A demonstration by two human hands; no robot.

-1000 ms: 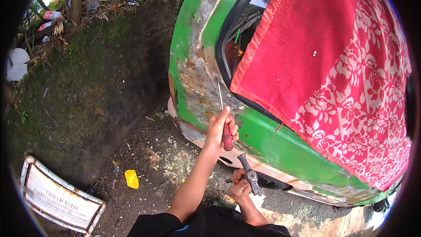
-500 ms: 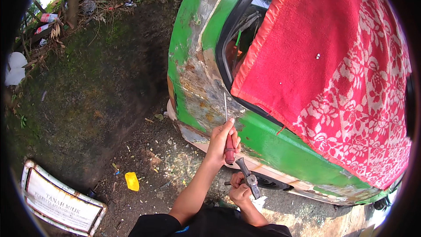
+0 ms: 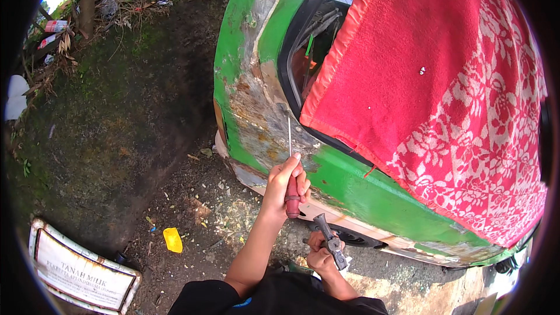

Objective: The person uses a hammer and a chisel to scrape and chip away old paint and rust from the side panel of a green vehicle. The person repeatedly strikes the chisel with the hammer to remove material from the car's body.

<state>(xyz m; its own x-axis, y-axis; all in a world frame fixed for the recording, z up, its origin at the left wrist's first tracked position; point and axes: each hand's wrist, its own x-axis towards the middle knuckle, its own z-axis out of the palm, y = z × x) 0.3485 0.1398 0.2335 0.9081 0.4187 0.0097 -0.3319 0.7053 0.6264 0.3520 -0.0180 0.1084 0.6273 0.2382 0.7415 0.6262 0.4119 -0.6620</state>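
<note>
My left hand [image 3: 280, 191] is wrapped round the red handle of a screwdriver [image 3: 293, 203]. Its thin metal shaft points away from me, the tip over the bare, scraped patch of a green car body [image 3: 256, 118], just below the window corner. Whether the tip touches the metal I cannot tell. Lower and to the right, my right hand [image 3: 319, 256] is closed on a hammer [image 3: 332, 244], held close to my body. The hammer's metal head shows above the fingers, and most of its handle is hidden by the hand.
A red floral cloth [image 3: 385, 70] drapes over the car's window and side. At left, a white rusty-framed sign [image 3: 81, 268] leans near a mossy slope [image 3: 111, 140]. A yellow scrap [image 3: 173, 240] lies on the gravelly ground among paint flakes. A tree trunk [image 3: 88, 0] stands far left.
The view has shifted slightly, so the car and cloth sit a little further left. My left hand and the screwdriver have moved slightly left too. Both hands keep their grips.
</note>
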